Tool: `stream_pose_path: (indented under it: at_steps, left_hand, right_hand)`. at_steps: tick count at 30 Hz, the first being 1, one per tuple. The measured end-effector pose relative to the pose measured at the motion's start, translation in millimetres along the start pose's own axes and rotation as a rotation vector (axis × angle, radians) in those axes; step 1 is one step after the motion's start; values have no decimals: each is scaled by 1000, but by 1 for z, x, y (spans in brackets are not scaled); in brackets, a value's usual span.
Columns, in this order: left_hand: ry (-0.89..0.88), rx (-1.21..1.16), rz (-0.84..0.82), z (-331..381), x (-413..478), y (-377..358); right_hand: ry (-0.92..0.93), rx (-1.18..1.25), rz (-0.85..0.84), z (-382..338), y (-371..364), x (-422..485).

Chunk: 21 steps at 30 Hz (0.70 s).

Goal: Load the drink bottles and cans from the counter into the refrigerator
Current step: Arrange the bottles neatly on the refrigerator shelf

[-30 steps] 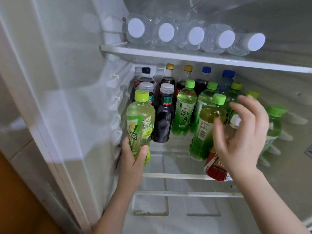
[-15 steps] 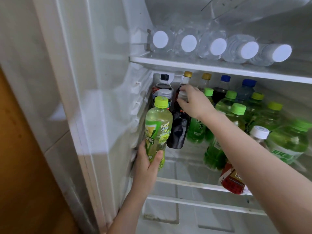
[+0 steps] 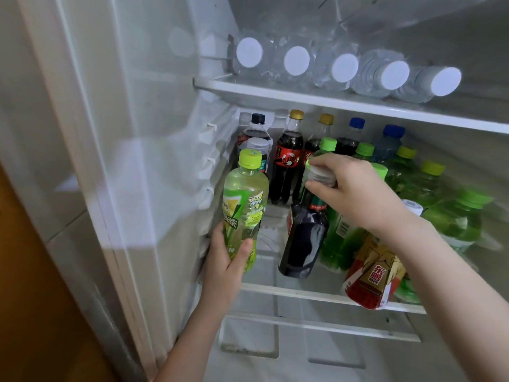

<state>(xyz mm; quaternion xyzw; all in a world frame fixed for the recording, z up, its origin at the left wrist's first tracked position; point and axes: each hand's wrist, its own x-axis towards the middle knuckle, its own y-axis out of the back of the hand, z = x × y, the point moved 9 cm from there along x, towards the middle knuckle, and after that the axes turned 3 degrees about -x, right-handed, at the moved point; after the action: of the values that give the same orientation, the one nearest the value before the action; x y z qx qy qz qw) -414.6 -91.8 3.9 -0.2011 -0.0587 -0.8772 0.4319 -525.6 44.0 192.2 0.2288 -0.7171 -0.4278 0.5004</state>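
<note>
My left hand [image 3: 228, 260] grips the lower half of a pale green tea bottle [image 3: 245, 205] with a lime cap, held upright at the front left of the middle fridge shelf [image 3: 289, 292]. My right hand [image 3: 355, 188] holds the grey cap of a dark bottle [image 3: 304, 241], which is tilted with its base toward the shelf front. Behind stand cola bottles [image 3: 287, 164] and several green tea bottles [image 3: 454, 219]. A red-labelled bottle [image 3: 370, 279] leans at the shelf's front right, under my right forearm.
Several clear water bottles [image 3: 341, 70] lie on their sides on the upper shelf [image 3: 330, 99], white caps facing out. The fridge's left wall [image 3: 154, 133] is close beside my left hand. A lower compartment [image 3: 303, 354] sits beneath the middle shelf.
My right hand moved from the right side to the dark bottle's cap, gripped it and tilted the bottle forward. My left hand kept holding the pale green bottle.
</note>
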Motion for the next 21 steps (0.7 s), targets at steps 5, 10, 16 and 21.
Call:
stream_pose_path:
  at_steps: [5,10,16,21]
  left_hand:
    - [-7,5,-5,0,1,-1]
    - [-7,5,-8,-1,1,-1]
    - [-9,21,-5,-1,1,-1]
    - [-5,25,-8,-4,1,1]
  right_hand:
    - [24,-39,-9,4,9,-10]
    - [13,-87,-5,3,8,-12]
    - [-18,-43,110,10,36,-13]
    - [-223,-251,159,56,55,-6]
